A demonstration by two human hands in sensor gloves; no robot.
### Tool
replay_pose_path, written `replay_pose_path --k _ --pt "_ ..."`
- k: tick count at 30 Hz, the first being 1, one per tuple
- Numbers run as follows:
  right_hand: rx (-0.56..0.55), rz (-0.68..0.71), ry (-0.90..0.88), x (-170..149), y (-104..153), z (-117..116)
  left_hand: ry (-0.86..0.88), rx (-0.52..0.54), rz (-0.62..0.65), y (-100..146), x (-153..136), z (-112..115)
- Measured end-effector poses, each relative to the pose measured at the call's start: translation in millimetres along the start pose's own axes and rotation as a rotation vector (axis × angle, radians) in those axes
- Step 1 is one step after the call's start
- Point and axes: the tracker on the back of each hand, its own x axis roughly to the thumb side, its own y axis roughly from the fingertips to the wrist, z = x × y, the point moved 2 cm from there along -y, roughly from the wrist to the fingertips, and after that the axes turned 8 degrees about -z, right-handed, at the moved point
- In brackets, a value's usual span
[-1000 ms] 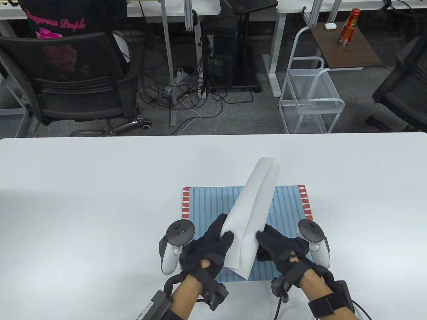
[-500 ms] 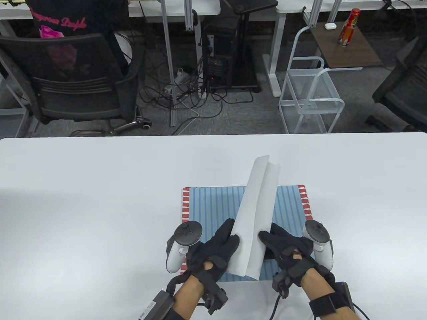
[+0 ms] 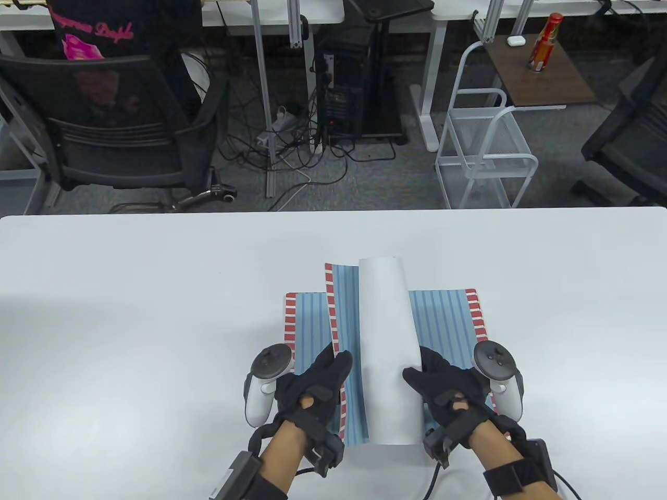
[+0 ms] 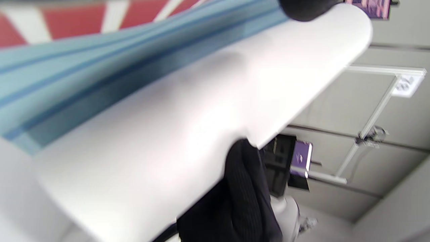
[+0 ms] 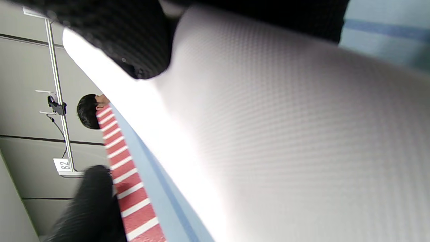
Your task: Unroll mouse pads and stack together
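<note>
A flat blue-striped mouse pad with red-and-white ends point(image 3: 448, 312) lies on the white table point(image 3: 130, 312). Above it I hold a second pad, partly unrolled: its white underside curls up as a roll point(image 3: 388, 354), its blue striped face point(image 3: 346, 307) opens to the left. My left hand point(image 3: 320, 383) grips the opened left edge by the red-and-white border. My right hand point(image 3: 443, 383) grips the roll's right side. In the left wrist view the white roll point(image 4: 188, 127) fills the frame; in the right wrist view the dimpled underside point(image 5: 285, 134) does.
The table's far edge runs across the middle of the table view. Behind it stand an office chair point(image 3: 120, 130), a computer tower point(image 3: 346, 88), a white wire cart point(image 3: 484, 151) and a side table with a red bottle point(image 3: 544, 41).
The folded white pad has swung upright and opened: my left hand has pulled its edge leftward, baring the blue striped face. The right hand stays on the roll.
</note>
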Motion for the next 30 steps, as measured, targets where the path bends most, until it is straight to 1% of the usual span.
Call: replay_pose_path --k 3,6,8,14,15,19,20,22,24,26,30 --pt "0.018 -0.004 -0.012 -1.1 -0.5 -1.4 0.041 0.043 -0.031 -1.9 -5.1 -8.9" --pt "0.050 -0.031 -0.042 -5.5 -2.4 -1.8 0.021 0.095 -0.022 -1.0 -3.4 -15.0" --pt "0.067 -0.049 -0.063 -8.5 -3.8 -1.8 -0.003 0.106 -0.006 0.9 0.3 -15.6" --pt "0.112 -0.110 -0.134 -21.5 -8.2 0.5 -0.135 0.151 0.094 10.6 19.4 -11.5" --pt "0.122 -0.116 -0.144 -23.1 -8.7 -0.1 -0.165 0.158 0.127 13.9 25.3 -9.8" --pt "0.172 -0.126 -0.156 -25.8 -9.9 -7.0 -0.220 0.192 0.191 22.5 37.7 -6.1" --pt "0.185 -0.125 -0.152 -26.1 -10.4 -10.2 -0.253 0.218 0.218 26.8 42.8 -5.3" --pt "0.199 -0.127 -0.145 -26.8 -11.0 -12.8 -0.265 0.224 0.234 29.5 45.7 -5.1" --pt "0.258 -0.133 -0.150 -28.9 -12.1 -19.1 -0.268 0.220 0.258 33.4 50.2 -5.2" --pt "0.291 -0.140 -0.163 -30.8 -12.5 -22.3 -0.280 0.217 0.274 36.1 53.8 -4.9" --pt "0.293 -0.141 -0.168 -31.9 -12.8 -22.3 -0.337 0.217 0.312 40.5 61.5 -2.9"
